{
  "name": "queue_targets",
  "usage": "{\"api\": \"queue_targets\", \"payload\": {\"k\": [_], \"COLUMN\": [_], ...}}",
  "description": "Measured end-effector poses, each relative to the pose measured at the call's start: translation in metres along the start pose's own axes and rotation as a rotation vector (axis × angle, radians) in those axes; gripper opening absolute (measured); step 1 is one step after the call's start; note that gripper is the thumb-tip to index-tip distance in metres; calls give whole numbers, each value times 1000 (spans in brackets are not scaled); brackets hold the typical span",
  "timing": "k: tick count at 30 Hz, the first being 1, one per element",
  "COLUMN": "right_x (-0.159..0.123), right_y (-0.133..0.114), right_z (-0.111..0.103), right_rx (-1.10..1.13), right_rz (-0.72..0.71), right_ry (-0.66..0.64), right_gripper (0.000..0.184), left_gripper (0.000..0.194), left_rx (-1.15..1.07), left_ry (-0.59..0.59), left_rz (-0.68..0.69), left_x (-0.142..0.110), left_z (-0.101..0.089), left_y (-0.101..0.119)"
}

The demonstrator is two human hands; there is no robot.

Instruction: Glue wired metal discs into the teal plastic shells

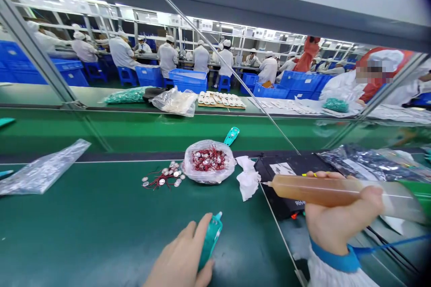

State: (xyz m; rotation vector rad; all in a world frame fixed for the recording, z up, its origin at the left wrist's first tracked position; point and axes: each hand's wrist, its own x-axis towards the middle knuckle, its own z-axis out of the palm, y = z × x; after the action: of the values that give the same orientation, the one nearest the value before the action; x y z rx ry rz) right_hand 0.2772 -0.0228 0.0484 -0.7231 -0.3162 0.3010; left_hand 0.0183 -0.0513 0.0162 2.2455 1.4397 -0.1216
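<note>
My left hand (178,258) is closed around a teal plastic housing (212,236) with a pale tip, low over the green tabletop. In my right hand (336,224) lies a large dispensing syringe (311,189) of amber fluid, gripped between thumb and fingers. Its thin nozzle points left, close to a crumpled white tissue (248,181). Beyond my left hand, an open plastic bag (191,177) holds many small round metal discs with red wires. Beside it, several loose wired discs (164,176) are scattered on the table.
A black box (274,202) sits under the syringe, with cables to its right. Another teal housing (232,136) lies on the green conveyor (151,130). Plastic bags (47,166) lie far left and right. A slanting metal rod crosses the view; co-workers sit beyond.
</note>
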Motion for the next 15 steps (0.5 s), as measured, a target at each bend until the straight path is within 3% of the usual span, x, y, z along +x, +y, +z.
{"api": "queue_targets", "payload": {"k": [3,6,10,15], "right_x": [5,9,11,10], "right_y": [-1,-5,-9,-7], "right_z": [-4,-5,-7,-8], "right_rx": [-9,-10,-1,9], "right_rz": [-26,-76,-123,-101], "right_ry": [-25,-9,16,-13], "right_gripper": [33,37,36,35], "left_gripper": [66,58,59,59], "left_rx": [106,96,-72,-147], "left_ry": [-39,-86,-220,-205], "left_rz": [-22,-58,-60,-50], "left_x": [15,17,13,11], "left_z": [-7,-8,-12,0], "left_y": [31,41,38,22]}}
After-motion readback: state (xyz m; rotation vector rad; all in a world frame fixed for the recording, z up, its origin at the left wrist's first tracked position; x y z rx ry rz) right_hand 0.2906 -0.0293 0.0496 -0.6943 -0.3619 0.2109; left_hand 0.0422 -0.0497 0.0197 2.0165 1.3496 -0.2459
